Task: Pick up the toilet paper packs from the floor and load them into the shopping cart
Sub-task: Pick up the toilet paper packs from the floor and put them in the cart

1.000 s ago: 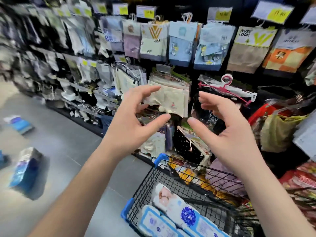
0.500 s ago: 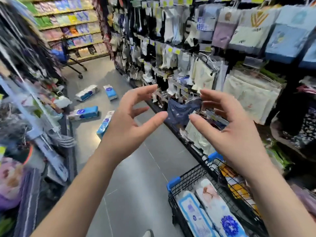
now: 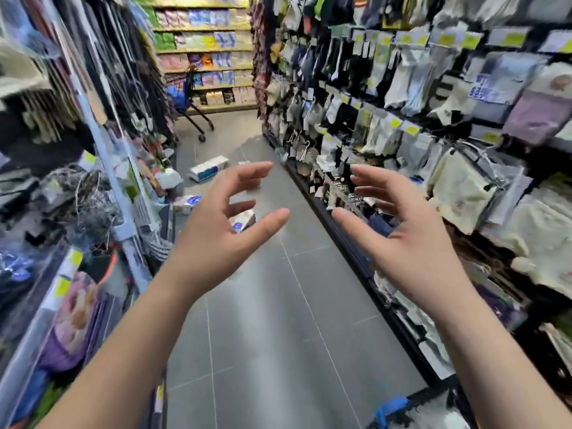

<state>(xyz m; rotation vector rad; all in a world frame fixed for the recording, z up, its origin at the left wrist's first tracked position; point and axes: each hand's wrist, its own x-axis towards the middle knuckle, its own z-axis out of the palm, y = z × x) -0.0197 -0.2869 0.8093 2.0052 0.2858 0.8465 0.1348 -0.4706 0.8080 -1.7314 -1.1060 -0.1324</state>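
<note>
Both my hands are raised in front of me over the aisle, fingers spread and loosely bent, holding nothing. My left hand (image 3: 216,224) partly covers a toilet paper pack (image 3: 244,219) lying on the grey floor. Another white and blue pack (image 3: 209,168) lies farther down the aisle, and a third pack (image 3: 187,204) sits by the left shelf base. My right hand (image 3: 399,233) hovers near the right shelving. Only a blue corner of the shopping cart (image 3: 393,408) shows at the bottom right edge.
Racks of hanging socks and packaged goods (image 3: 402,119) line the right side, and crowded shelves (image 3: 77,181) line the left. Another cart with a blue bag (image 3: 185,103) stands at the aisle's far end before stocked shelves. Grey tiled floor (image 3: 278,335) runs between.
My view has swung left from the cart toward the aisle. The cart has slid almost out of view at bottom right. Floor packs now lie ahead; both hands stay raised and empty.
</note>
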